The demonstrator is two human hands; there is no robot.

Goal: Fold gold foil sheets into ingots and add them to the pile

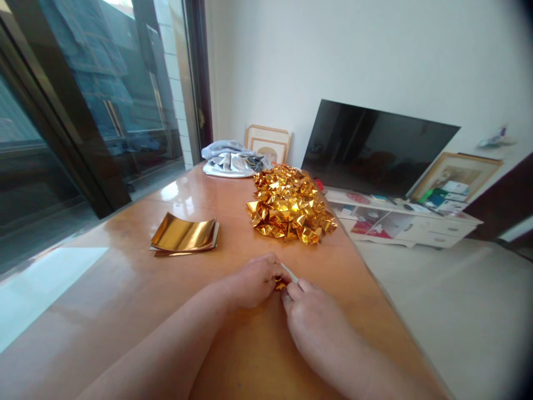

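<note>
Between my two hands, low over the wooden table (pixel 237 355), is a small sheet of gold foil paper (pixel 281 285), partly folded, with a pale edge showing. My left hand (pixel 258 279) has its fingers closed on the left side of it. From the right, my right hand (pixel 310 311) pinches the same paper; its fingertips nearly meet those of the left. Much of the paper is hidden by my fingers. Beyond my hands lies a heap of folded gold paper pieces (pixel 291 205). To the left sits a stack of flat gold foil sheets (pixel 183 233), slightly curled.
Folded cloth (pixel 233 158) lies at the table's far end, in front of leaning picture frames (pixel 268 139). A large television (pixel 375 147) stands on a white cabinet (pixel 433 225) beyond the table's right edge. Glass sliding doors (pixel 100 100) are on the left.
</note>
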